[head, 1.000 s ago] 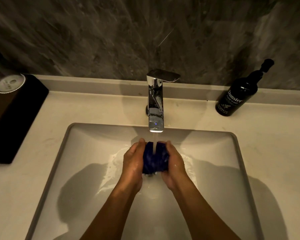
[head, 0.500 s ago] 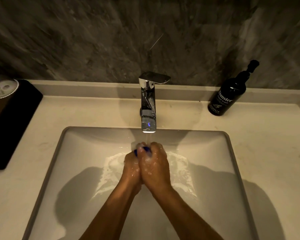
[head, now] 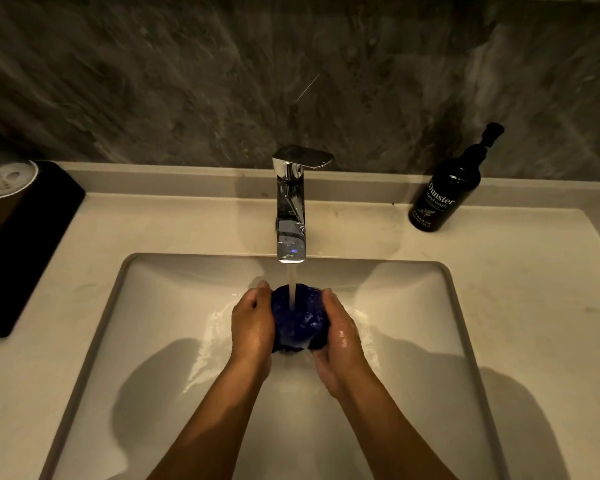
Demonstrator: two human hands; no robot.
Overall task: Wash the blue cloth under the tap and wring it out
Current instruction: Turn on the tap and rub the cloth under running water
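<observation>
A dark, veined stone wall [head: 187, 81] rises behind a pale desk [head: 534, 306], into which a wide rectangular sink [head: 413, 323] is set. On the desk's left edge lies a black tray [head: 21, 251] carrying a glass with a white paper cap [head: 6, 178]. A black hand wash bottle [head: 445, 195] stands at the far right, near the wall. The chrome tap [head: 290, 209] stands at the back middle of the sink, and water runs from it. Below the spout, over the basin, the blue cloth [head: 297, 320] is bunched into a wad, and the stream lands on its top. The left hand [head: 252, 323] and the right hand [head: 340, 337] press it from either side, fingers curled around the cloth.
</observation>
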